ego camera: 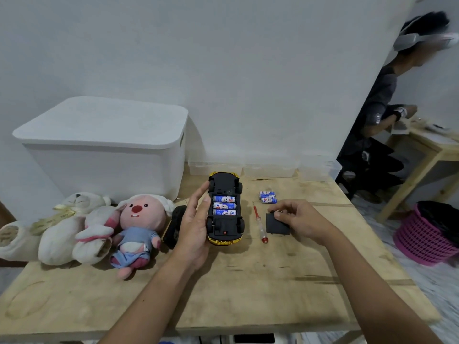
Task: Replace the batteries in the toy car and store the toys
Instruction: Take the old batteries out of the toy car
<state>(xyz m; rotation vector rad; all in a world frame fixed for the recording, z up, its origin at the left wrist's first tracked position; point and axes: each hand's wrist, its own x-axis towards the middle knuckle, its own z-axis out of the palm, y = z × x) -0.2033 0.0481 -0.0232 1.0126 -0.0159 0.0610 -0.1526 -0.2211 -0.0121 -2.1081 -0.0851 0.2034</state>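
Observation:
A yellow toy car [225,229] lies upside down on the wooden table [273,281], its black underside up. Its battery bay is uncovered and holds three blue batteries [224,206]. My left hand [195,219] grips the car's left side. To the right, my right hand [299,218] pinches the top edge of the black battery cover [275,225], which lies flat on the table. A red-handled screwdriver [259,225] lies between car and cover. Three loose blue batteries [267,197] lie behind my right hand.
A lidded white storage bin [104,142] stands at the back left. Plush toys [139,229] and a black toy car [175,225] lie left of my left hand. Small clear boxes [268,168] line the wall. A person stands at another table far right beside a pink basket [424,239].

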